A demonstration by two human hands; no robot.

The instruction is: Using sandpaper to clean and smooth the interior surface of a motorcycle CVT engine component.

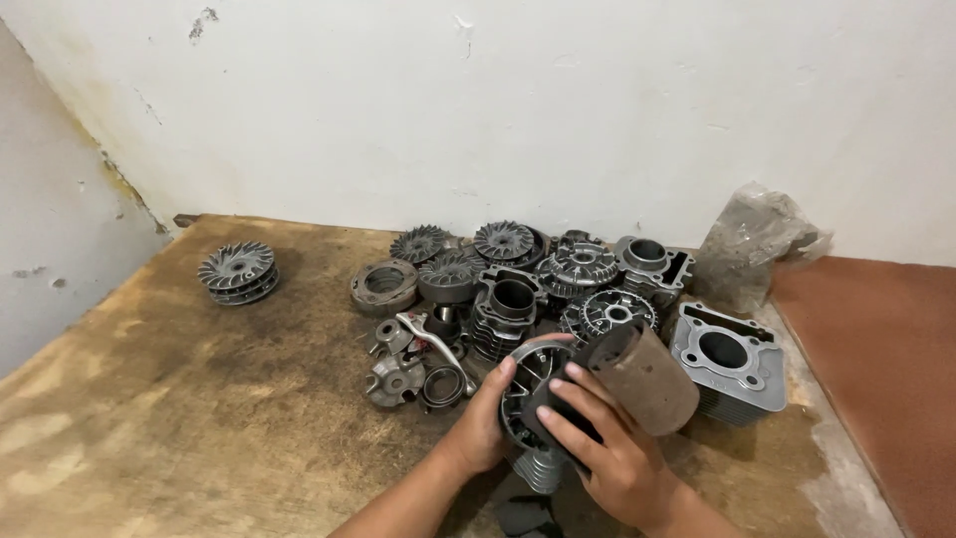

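Observation:
My left hand (485, 423) and my right hand (607, 443) both grip a round finned metal pulley disc (528, 384) held on edge over the near part of the wooden table (199, 399). A brownish metal cylinder sleeve (642, 379) lies just right of the disc, against my right fingers. Below the disc a small ribbed metal piece (541, 468) shows between my wrists.
A heap of grey engine parts fills the table's middle: finned discs (503, 241), cylinder blocks (510, 304), a flat cylinder block (725, 361), a lever (433, 339), a ring (383, 284). One finned disc (237, 271) sits alone at left. A crumpled plastic bag (752, 244) leans on the wall.

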